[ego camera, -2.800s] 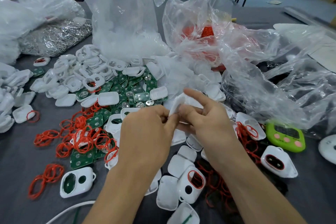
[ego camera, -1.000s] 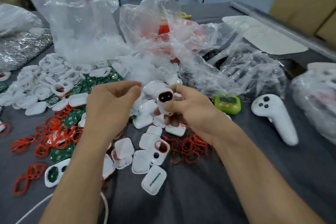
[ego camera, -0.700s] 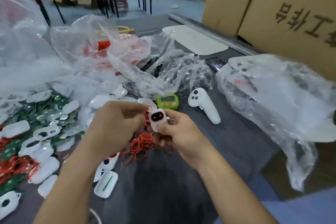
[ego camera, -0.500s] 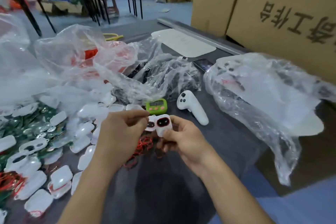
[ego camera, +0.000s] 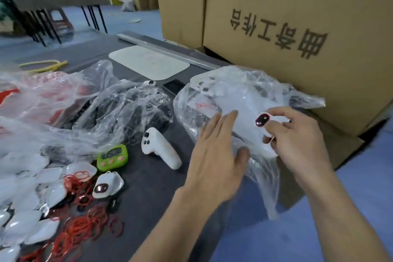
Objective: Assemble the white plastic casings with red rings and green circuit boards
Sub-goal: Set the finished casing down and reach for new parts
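In right hand (ego camera: 297,140), white casing (ego camera: 262,120).

Brown cardboard box (ego camera: 308,83): I see one row of five large dark Chinese characters printed on its side, upside down from my view.
Characters I can read: 工 and 作, mid-row; the others I cannot tell for sure.
Green digital timer (ego camera: 112,154): dark digits on its display, too blurred for me to read.

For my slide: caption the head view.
Right hand holds a white casing while the open left hand touches a clear bag.
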The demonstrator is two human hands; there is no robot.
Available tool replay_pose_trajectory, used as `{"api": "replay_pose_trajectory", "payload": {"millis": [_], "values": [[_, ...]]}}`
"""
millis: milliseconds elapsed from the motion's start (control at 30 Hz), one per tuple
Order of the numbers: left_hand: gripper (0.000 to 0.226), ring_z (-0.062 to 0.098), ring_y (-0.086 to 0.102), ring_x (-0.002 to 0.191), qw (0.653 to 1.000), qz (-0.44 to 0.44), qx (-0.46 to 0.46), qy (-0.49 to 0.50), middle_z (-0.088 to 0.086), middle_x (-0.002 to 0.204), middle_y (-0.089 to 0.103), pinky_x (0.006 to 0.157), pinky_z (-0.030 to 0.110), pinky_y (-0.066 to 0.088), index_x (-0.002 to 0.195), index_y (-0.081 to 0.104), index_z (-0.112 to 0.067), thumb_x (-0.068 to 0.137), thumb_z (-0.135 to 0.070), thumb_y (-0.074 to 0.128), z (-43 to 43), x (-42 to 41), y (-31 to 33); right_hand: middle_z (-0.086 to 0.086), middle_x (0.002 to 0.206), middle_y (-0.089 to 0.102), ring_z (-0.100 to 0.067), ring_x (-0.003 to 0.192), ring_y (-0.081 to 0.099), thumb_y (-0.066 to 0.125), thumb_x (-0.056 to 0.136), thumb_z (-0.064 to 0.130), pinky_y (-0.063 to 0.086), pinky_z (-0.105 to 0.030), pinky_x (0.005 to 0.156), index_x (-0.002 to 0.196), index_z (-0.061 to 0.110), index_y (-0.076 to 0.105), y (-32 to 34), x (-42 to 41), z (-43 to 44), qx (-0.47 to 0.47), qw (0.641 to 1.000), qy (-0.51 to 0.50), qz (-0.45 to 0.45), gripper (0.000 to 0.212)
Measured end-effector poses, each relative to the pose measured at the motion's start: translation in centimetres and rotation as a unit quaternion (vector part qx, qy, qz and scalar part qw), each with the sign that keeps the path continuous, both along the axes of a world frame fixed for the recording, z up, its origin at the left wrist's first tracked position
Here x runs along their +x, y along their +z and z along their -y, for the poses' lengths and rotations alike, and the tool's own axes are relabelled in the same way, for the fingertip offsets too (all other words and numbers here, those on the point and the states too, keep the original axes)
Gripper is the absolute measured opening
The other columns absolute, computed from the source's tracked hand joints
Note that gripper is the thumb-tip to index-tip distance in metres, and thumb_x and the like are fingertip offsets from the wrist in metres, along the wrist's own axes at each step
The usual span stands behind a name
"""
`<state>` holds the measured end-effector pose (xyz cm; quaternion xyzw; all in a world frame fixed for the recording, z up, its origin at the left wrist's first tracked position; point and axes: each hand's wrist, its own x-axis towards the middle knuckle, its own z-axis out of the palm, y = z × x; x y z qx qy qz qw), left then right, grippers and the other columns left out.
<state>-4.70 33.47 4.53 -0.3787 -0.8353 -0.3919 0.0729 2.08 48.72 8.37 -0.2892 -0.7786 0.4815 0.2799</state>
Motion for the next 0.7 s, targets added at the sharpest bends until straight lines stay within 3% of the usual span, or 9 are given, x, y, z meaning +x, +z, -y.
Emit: {"api": "replay_pose_trajectory", "payload": {"millis": [67, 167, 233, 300, 400, 467, 567, 633, 700], "values": [[0.079, 0.02, 0.039, 0.144, 0.99, -0.055, -0.131, -0.011, 0.002, 0.145, 0.056, 0.126, 0.04, 0.015, 0.157, 0.025, -0.024, 0.09, -0.046, 0.06, -3.1, -0.3, -0.6, 0.005, 0.072, 0.075, -0.003, 0.058, 0.07, 0.063, 0.089, 0.021, 0.047, -0.031, 0.057, 0.09, 0.039, 0.071, 0.3, -0.3, -2.2, 0.022, 0.999, -0.027, 0.023, 0.019], [0.049, 0.025, 0.068, 0.105, 0.966, -0.072, -0.247, 0.028, 0.001, 0.102, 0.074, 0.111, 0.036, 0.033, 0.13, 0.058, -0.03, 0.082, -0.023, 0.065, -4.3, -2.4, -0.5, 0.0, 0.08, 0.076, -0.006, 0.053, 0.065, 0.061, 0.091, 0.016, 0.048, -0.032, 0.06, 0.09, 0.029, 0.074, 0.0, -1.7, -4.2, -0.031, 0.998, -0.027, 0.057, 0.019], [0.024, 0.025, 0.07, 0.081, 0.982, 0.031, -0.161, 0.093, 0.001, 0.081, 0.075, 0.086, 0.031, 0.051, 0.095, 0.076, -0.027, 0.08, -0.017, 0.06, -3.2, -4.8, -0.2, -0.006, 0.073, 0.076, -0.013, 0.051, 0.057, 0.06, 0.089, 0.008, 0.044, -0.027, 0.054, 0.092, 0.023, 0.076, -0.6, -1.8, -4.9, -0.082, 0.994, -0.001, 0.075, 0.021], [0.012, 0.021, 0.061, 0.065, 0.962, 0.198, 0.026, 0.188, 0.005, 0.067, 0.068, 0.064, 0.028, 0.051, 0.08, 0.075, -0.021, 0.083, -0.022, 0.063, -1.4, -6.8, 0.4, -0.011, 0.066, 0.07, -0.017, 0.05, 0.051, 0.058, 0.087, -0.002, 0.037, -0.024, 0.047, 0.088, 0.014, 0.077, -1.7, -1.5, -5.2, -0.121, 0.985, 0.077, 0.096, 0.024], [0.02, 0.018, 0.066, 0.064, 0.823, 0.426, 0.342, 0.156, 0.006, 0.072, 0.073, 0.06, 0.028, 0.055, 0.071, 0.079, -0.017, 0.086, -0.007, 0.071, 0.8, -7.7, 1.6, -0.01, 0.062, 0.06, -0.016, 0.047, 0.049, 0.057, 0.085, -0.005, 0.032, -0.023, 0.044, 0.091, 0.012, 0.079, -2.3, -3.1, -3.3, -0.157, 0.958, 0.206, 0.125, 0.029], [0.038, 0.017, 0.066, 0.064, 0.795, 0.441, 0.4, 0.117, 0.007, 0.074, 0.073, 0.058, 0.026, 0.055, 0.061, 0.076, -0.016, 0.082, 0.013, 0.062, 1.5, -7.4, 2.1, -0.004, 0.06, 0.055, -0.015, 0.047, 0.048, 0.057, 0.087, -0.006, 0.037, -0.021, 0.043, 0.103, 0.018, 0.079, -2.1, -6.2, -2.0, -0.184, 0.956, 0.204, 0.1, 0.037], [0.054, 0.013, 0.063, 0.056, 0.803, 0.404, 0.419, 0.129, 0.006, 0.064, 0.07, 0.051, 0.026, 0.054, 0.053, 0.07, -0.015, 0.074, 0.028, 0.045, 2.2, -6.8, 2.0, -0.01, 0.077, 0.065, -0.016, 0.06, 0.053, 0.057, 0.086, -0.007, 0.041, -0.026, 0.059, 0.106, 0.013, 0.076, -1.1, -11.1, -1.2, -0.205, 0.959, 0.183, 0.072, 0.034], [0.053, 0.01, 0.061, 0.049, 0.8, 0.391, 0.431, 0.147, 0.006, 0.061, 0.067, 0.043, 0.022, 0.051, 0.056, 0.066, -0.012, 0.071, 0.03, 0.039, 2.7, -6.5, 1.9, -0.013, 0.076, 0.062, -0.016, 0.051, 0.049, 0.056, 0.087, -0.007, 0.033, -0.025, 0.048, 0.089, 0.004, 0.067, -0.1, -13.9, -0.7, -0.173, 0.947, 0.227, 0.149, 0.015], [0.045, 0.01, 0.057, 0.05, 0.806, 0.371, 0.431, 0.163, 0.007, 0.064, 0.063, 0.043, 0.021, 0.048, 0.065, 0.063, -0.007, 0.072, 0.031, 0.039, 3.1, -6.6, 1.8, -0.013, 0.071, 0.057, -0.013, 0.041, 0.04, 0.053, 0.088, -0.004, 0.024, -0.022, 0.038, 0.078, 0.004, 0.059, 0.5, -16.5, 0.0, -0.127, 0.92, 0.284, 0.237, 0.014]]}}
